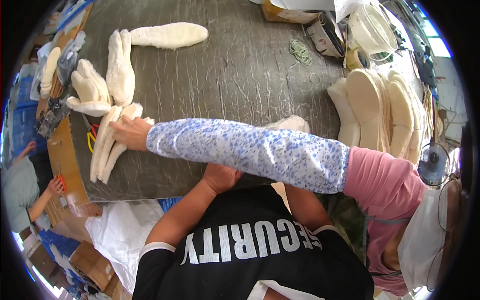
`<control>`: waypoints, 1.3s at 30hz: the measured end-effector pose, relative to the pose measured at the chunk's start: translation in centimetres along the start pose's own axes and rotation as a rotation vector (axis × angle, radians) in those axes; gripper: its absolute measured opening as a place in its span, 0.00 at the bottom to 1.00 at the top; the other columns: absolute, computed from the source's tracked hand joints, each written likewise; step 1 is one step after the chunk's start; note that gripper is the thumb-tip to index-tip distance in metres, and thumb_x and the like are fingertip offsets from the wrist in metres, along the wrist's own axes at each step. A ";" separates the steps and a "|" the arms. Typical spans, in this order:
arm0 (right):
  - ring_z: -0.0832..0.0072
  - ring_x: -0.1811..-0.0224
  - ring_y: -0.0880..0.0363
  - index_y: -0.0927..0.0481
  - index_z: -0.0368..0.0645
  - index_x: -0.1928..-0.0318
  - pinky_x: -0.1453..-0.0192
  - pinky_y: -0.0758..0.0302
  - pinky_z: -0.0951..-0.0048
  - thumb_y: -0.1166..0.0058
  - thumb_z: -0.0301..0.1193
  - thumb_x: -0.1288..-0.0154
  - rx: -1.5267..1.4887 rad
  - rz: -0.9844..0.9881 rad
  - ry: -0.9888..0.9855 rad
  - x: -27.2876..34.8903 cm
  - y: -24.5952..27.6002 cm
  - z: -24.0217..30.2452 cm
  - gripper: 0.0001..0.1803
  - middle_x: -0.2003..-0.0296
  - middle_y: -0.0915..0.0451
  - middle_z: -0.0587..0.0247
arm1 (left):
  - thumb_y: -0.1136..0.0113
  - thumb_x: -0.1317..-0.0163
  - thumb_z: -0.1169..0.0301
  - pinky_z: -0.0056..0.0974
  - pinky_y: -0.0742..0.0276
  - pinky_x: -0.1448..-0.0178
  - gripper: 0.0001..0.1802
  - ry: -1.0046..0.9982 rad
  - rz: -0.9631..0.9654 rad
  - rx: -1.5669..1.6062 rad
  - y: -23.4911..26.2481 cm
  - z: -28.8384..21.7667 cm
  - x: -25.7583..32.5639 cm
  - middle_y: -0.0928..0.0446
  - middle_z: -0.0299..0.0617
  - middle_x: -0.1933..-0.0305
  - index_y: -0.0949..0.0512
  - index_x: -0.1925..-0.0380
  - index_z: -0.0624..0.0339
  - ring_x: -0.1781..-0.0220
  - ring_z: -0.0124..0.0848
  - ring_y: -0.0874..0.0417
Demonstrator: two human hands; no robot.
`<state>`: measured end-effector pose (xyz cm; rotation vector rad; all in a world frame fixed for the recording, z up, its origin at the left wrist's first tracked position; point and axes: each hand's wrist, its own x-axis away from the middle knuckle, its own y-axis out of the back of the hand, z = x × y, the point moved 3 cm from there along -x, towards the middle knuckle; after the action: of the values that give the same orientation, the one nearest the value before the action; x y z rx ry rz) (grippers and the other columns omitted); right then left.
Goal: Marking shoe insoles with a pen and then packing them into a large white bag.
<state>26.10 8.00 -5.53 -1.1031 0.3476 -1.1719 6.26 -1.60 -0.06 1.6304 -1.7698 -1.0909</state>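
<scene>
My left hand (pixel 221 178) is at the table's near edge, its fingers curled in and partly covered by a co-worker's sleeve (pixel 250 150). Whatever it may hold is hidden. My right forearm (pixel 306 202) reaches under the same sleeve, which covers my right hand. Just beyond the sleeve shows the end of a cream fleecy insole (pixel 289 123). The co-worker's hand (pixel 131 133) touches a bundle of fleecy insoles (pixel 104 150) at the left. Scissors with yellow and red handles (pixel 91 137) lie partly under that bundle.
More fleecy insoles (pixel 120 70) lie at the far left, one flat (pixel 170 35). Stacked insoles (pixel 367 107) stand at the right, near rubber bands (pixel 300 52), a tape roll (pixel 357 59) and a white basket (pixel 372 30). Another person's hand (pixel 56 186) holds orange-handled scissors at the left.
</scene>
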 end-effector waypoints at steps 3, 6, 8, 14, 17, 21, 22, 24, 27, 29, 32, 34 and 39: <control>0.68 0.39 0.35 0.37 0.43 0.38 0.33 0.38 0.64 0.57 0.43 0.30 0.207 0.025 0.058 0.0 0.4 -0.4 0.26 0.42 0.33 0.60 | 0.50 0.41 0.59 0.53 0.45 0.31 0.25 0.028 0.008 0.052 -0.2 0.1 0.1 0.30 0.52 0.42 0.28 0.46 0.60 0.37 0.52 0.35; 0.69 0.40 0.33 0.35 0.42 0.40 0.33 0.38 0.66 0.53 0.41 0.31 0.413 0.048 0.128 0.0 0.6 -0.5 0.25 0.43 0.31 0.60 | 0.45 0.42 0.57 0.50 0.43 0.33 0.20 0.124 0.195 0.087 0.2 -0.2 -0.3 0.30 0.51 0.42 0.25 0.55 0.58 0.37 0.48 0.34; 0.67 0.42 0.31 0.30 0.41 0.44 0.36 0.36 0.67 0.53 0.40 0.34 1.236 0.113 0.318 -0.3 -0.7 -0.5 0.22 0.46 0.28 0.59 | 0.41 0.45 0.58 0.49 0.40 0.36 0.15 0.068 0.117 0.056 0.1 -0.1 0.0 0.30 0.49 0.42 0.26 0.67 0.58 0.39 0.45 0.32; 0.64 0.75 0.26 0.26 0.41 0.73 0.70 0.29 0.68 0.39 0.23 0.55 1.533 0.059 0.540 -0.3 -7.4 1.1 0.09 0.79 0.25 0.59 | 0.38 0.50 0.62 0.49 0.39 0.37 0.14 -0.030 -0.024 0.093 1.4 -0.5 -1.1 0.29 0.48 0.43 0.27 0.70 0.60 0.41 0.45 0.31; 0.64 0.75 0.25 0.25 0.40 0.72 0.70 0.29 0.68 0.39 0.23 0.53 1.493 0.076 0.518 -0.3 -7.3 1.1 0.08 0.78 0.25 0.59 | 0.39 0.49 0.62 0.48 0.39 0.37 0.14 -0.027 -0.019 0.089 1.5 -0.6 -1.1 0.29 0.48 0.43 0.27 0.70 0.61 0.41 0.45 0.31; 0.64 0.74 0.25 0.25 0.40 0.72 0.69 0.28 0.69 0.38 0.23 0.53 1.487 0.040 0.486 -0.3 -7.3 1.0 0.08 0.77 0.24 0.59 | 0.40 0.48 0.62 0.49 0.38 0.37 0.14 -0.041 -0.038 0.097 1.5 -0.5 -1.1 0.29 0.48 0.44 0.27 0.71 0.61 0.42 0.46 0.30; 0.64 0.74 0.25 0.25 0.40 0.72 0.69 0.28 0.69 0.38 0.23 0.53 1.486 0.038 0.487 -0.2 -7.3 1.0 0.08 0.77 0.24 0.59 | 0.40 0.48 0.61 0.49 0.38 0.38 0.14 -0.044 -0.046 0.095 1.5 -0.6 -1.1 0.28 0.49 0.44 0.27 0.71 0.61 0.42 0.46 0.30; 0.65 0.74 0.25 0.25 0.40 0.72 0.69 0.28 0.69 0.38 0.23 0.53 1.499 0.030 0.450 -0.3 -7.3 1.0 0.08 0.78 0.24 0.59 | 0.40 0.47 0.61 0.49 0.38 0.38 0.14 -0.047 -0.054 0.093 1.4 -0.6 -1.1 0.28 0.49 0.44 0.27 0.71 0.61 0.43 0.46 0.29; 0.65 0.74 0.24 0.25 0.40 0.73 0.68 0.28 0.69 0.38 0.22 0.54 1.544 0.088 0.538 -0.2 -7.6 1.1 0.08 0.78 0.24 0.59 | 0.41 0.46 0.60 0.49 0.38 0.38 0.15 -0.050 -0.063 0.095 1.4 -0.6 -1.2 0.28 0.49 0.45 0.27 0.71 0.61 0.43 0.47 0.29; 0.64 0.73 0.24 0.25 0.40 0.73 0.68 0.28 0.68 0.38 0.22 0.54 1.499 0.038 0.466 -0.1 -7.1 1.1 0.08 0.78 0.24 0.59 | 0.41 0.46 0.60 0.49 0.38 0.38 0.15 -0.050 -0.060 0.094 1.5 -0.6 -1.2 0.28 0.49 0.45 0.27 0.71 0.62 0.43 0.47 0.29; 0.64 0.73 0.24 0.25 0.41 0.73 0.68 0.28 0.68 0.39 0.23 0.54 1.453 0.028 0.406 0.0 -6.7 1.2 0.08 0.78 0.24 0.60 | 0.40 0.46 0.60 0.49 0.38 0.38 0.15 -0.042 -0.050 0.081 1.4 -0.7 -1.1 0.28 0.48 0.45 0.26 0.70 0.61 0.43 0.47 0.29; 0.64 0.73 0.24 0.25 0.40 0.73 0.68 0.28 0.68 0.39 0.23 0.54 1.453 0.063 0.417 0.0 -6.9 1.2 0.07 0.78 0.24 0.60 | 0.40 0.47 0.61 0.49 0.38 0.38 0.14 -0.040 -0.042 0.076 1.5 -0.7 -1.1 0.28 0.48 0.45 0.26 0.70 0.61 0.43 0.47 0.29; 0.64 0.73 0.24 0.23 0.40 0.72 0.66 0.27 0.68 0.40 0.23 0.52 1.440 0.033 0.451 -0.2 -7.5 1.0 0.06 0.77 0.24 0.59 | 0.37 0.51 0.63 0.49 0.37 0.40 0.14 -0.023 -0.029 0.083 1.5 -0.7 -1.1 0.29 0.46 0.44 0.26 0.70 0.61 0.43 0.47 0.30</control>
<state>22.60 8.87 1.11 0.4208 -0.1762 -1.2300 6.15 -0.72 1.69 1.7033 -1.8338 -1.0666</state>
